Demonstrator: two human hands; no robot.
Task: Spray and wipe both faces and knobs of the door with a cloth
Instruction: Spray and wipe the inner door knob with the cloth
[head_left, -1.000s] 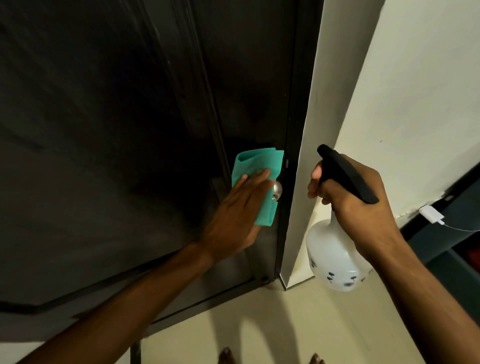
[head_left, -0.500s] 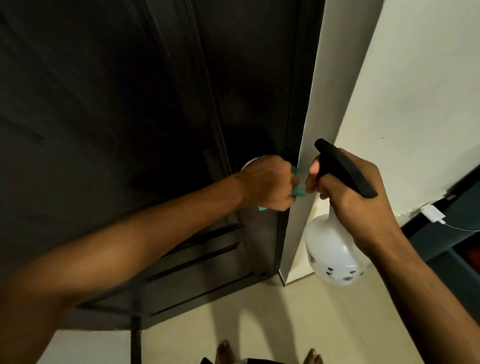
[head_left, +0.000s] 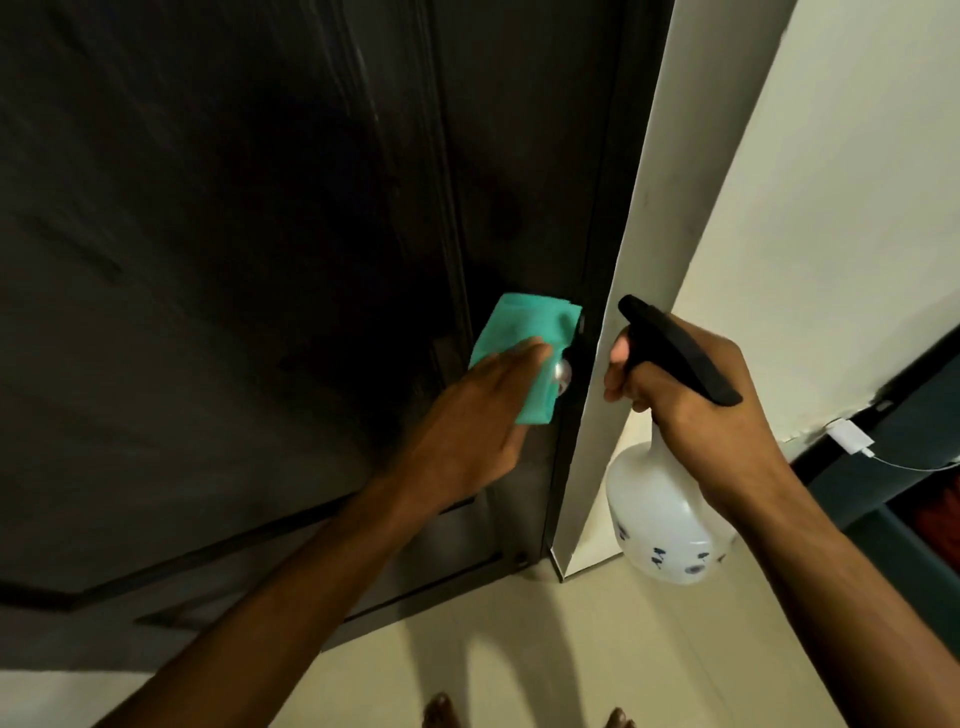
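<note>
Door (head_left: 260, 260): cloth (head_left: 524, 332) pressed beneath left hand (head_left: 467, 426).

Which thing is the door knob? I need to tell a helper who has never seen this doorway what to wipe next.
Find the dark door and follow its right edge down to where it meets the pale wall. There the left hand presses a teal cloth flat. The knob peeks out beside the fingertips: small, round, shiny metal.
</note>
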